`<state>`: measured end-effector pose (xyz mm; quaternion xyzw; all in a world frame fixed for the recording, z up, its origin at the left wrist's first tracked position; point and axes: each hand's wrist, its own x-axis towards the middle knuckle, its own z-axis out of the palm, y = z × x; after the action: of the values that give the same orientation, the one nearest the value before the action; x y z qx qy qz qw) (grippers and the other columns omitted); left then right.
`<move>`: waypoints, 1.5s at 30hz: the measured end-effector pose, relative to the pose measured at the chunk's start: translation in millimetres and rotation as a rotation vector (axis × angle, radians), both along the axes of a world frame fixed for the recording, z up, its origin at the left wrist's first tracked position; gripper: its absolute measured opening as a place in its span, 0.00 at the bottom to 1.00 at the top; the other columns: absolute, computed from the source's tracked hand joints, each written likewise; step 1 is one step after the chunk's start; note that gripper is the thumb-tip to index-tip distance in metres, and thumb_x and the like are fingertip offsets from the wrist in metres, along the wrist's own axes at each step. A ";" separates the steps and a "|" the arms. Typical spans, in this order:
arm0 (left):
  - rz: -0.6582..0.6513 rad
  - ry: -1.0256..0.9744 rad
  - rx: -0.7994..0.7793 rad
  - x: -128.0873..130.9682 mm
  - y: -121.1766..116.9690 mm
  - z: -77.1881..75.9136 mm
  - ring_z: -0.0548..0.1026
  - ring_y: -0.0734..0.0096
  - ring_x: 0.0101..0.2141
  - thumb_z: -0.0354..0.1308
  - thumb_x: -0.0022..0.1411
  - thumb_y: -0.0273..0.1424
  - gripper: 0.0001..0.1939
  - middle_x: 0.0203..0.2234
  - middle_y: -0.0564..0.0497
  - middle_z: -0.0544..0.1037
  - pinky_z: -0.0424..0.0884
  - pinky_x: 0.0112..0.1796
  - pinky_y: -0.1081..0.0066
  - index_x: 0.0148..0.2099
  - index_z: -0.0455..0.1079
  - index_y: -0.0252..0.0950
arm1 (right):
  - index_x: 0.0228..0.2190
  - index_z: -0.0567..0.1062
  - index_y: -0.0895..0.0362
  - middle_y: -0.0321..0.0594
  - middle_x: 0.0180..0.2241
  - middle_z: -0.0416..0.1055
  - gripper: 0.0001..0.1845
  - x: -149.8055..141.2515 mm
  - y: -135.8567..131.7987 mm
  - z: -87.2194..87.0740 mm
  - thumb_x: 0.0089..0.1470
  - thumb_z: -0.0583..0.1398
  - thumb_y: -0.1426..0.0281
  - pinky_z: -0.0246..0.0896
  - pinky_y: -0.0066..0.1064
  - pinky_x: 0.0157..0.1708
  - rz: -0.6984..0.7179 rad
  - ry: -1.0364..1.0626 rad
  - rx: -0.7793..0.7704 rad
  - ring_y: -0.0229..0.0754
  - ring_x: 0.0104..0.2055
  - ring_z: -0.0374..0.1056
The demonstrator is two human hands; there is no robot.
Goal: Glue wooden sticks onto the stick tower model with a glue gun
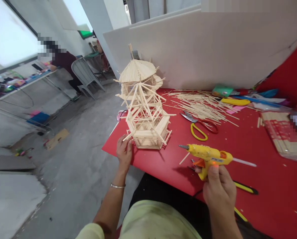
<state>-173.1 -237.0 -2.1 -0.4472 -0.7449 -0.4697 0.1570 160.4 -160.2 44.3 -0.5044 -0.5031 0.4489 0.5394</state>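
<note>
The right hand (pixel 218 186) curls its fingers around the handle of a yellow glue gun (pixel 205 152), nozzle toward the person's left. The stick model (pixel 146 134) stands on the red table (pixel 155 162), the left hand (pixel 124 150) at its lower corner (whether those fingers pinch it, one cannot tell). Scissors (pixel 194 121) lie between model and gun, near loose sticks (pixel 203 106).

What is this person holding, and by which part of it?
The right hand grips the yellow glue gun by its handle. The left hand is at the base of the stick model; whether it grips cannot be told.
</note>
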 end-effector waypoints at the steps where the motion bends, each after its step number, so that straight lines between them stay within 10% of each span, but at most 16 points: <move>1: 0.026 -0.017 0.010 2.6 -0.3 1.5 0.76 0.61 0.53 0.57 0.71 0.36 0.13 0.48 0.43 0.78 0.72 0.55 0.57 0.52 0.77 0.38 | 0.31 0.74 0.56 0.39 0.25 0.74 0.28 1.1 -0.1 -0.4 0.60 0.59 0.43 0.65 0.35 0.30 0.002 0.003 -0.005 0.43 0.27 0.71; 6: 0.168 -0.022 0.174 41.6 -11.2 17.9 0.76 0.64 0.43 0.61 0.68 0.36 0.09 0.39 0.47 0.76 0.74 0.48 0.61 0.43 0.78 0.36 | 0.31 0.74 0.56 0.38 0.24 0.74 0.27 1.5 1.0 -1.0 0.60 0.59 0.43 0.66 0.35 0.30 -0.012 0.015 -0.015 0.43 0.27 0.71; 8: 0.024 -0.079 0.142 66.5 -14.9 25.2 0.75 0.68 0.36 0.62 0.66 0.34 0.06 0.32 0.49 0.77 0.74 0.41 0.65 0.39 0.77 0.37 | 0.32 0.74 0.56 0.38 0.24 0.74 0.27 -0.3 1.9 -0.2 0.60 0.59 0.43 0.66 0.35 0.30 -0.005 0.023 -0.019 0.43 0.27 0.71; 15: -0.482 -1.189 0.031 135.9 16.1 44.3 0.68 0.78 0.18 0.66 0.61 0.44 0.16 0.21 0.55 0.74 0.64 0.20 0.76 0.41 0.77 0.35 | 0.38 0.76 0.58 0.39 0.27 0.76 0.26 0.7 -1.5 9.4 0.60 0.61 0.46 0.67 0.33 0.31 0.039 0.074 -0.057 0.42 0.29 0.73; 21: -0.393 -1.563 0.267 131.2 40.5 49.3 0.62 0.84 0.14 0.74 0.49 0.43 0.21 0.16 0.59 0.70 0.53 0.15 0.81 0.34 0.72 0.33 | 0.36 0.76 0.58 0.37 0.26 0.75 0.27 3.1 -0.8 21.9 0.57 0.64 0.45 0.69 0.33 0.33 -0.041 0.104 -0.052 0.40 0.28 0.72; 34: -0.396 -1.665 0.352 119.2 49.9 52.2 0.60 0.83 0.13 0.75 0.48 0.44 0.22 0.15 0.60 0.70 0.52 0.15 0.81 0.33 0.69 0.36 | 0.32 0.77 0.59 0.40 0.28 0.78 0.25 -80.4 13.4 35.2 0.36 0.75 0.56 0.68 0.33 0.29 -0.088 -0.262 0.066 0.44 0.28 0.72; 45: -0.429 -0.727 0.198 110.1 43.1 64.4 0.66 0.73 0.20 0.60 0.67 0.36 0.24 0.18 0.57 0.70 0.67 0.30 0.72 0.64 0.72 0.40 | 0.24 0.73 0.56 0.32 0.20 0.72 0.14 -93.2 17.7 30.5 0.39 0.71 0.64 0.63 0.29 0.24 -0.180 -0.350 0.141 0.39 0.22 0.65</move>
<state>-63.0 -193.9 62.3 -0.3800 -0.5934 -0.6877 -0.1747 67.2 -142.6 74.8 -0.5788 -0.5720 0.2680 0.5157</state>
